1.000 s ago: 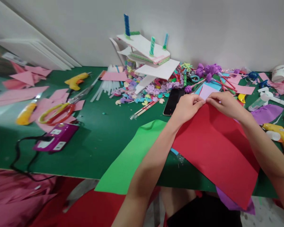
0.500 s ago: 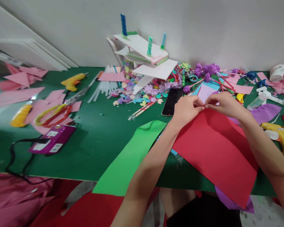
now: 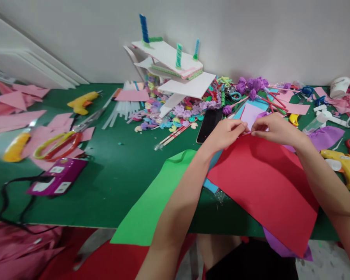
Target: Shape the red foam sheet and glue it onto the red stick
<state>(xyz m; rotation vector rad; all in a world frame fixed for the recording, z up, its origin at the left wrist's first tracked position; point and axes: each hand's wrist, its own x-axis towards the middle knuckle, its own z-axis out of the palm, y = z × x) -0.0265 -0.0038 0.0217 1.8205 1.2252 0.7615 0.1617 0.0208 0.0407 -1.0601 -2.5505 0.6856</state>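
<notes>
My left hand is pinched at the far edge of a red sheet, thumb against fingertips. My right hand is just right of it, fingers curled and pressed together over the same edge. A small gap separates the two hands. Whatever is between the fingertips is too small to make out. The red sheet, which looks like craft paper or foam, slopes over the table's front edge, with a purple sheet showing beneath. Beyond the hands lies a lilac piece of paper. A green sheet lies left of my left forearm.
On the green table, scissors, a yellow glue gun and a purple box with a cord lie left. A phone and a tiered white board model stand behind. Another glue gun lies right.
My hands have come slightly apart, the left one shifting left from the right. The view has turned a little to the right, so the table's things appear farther left.
</notes>
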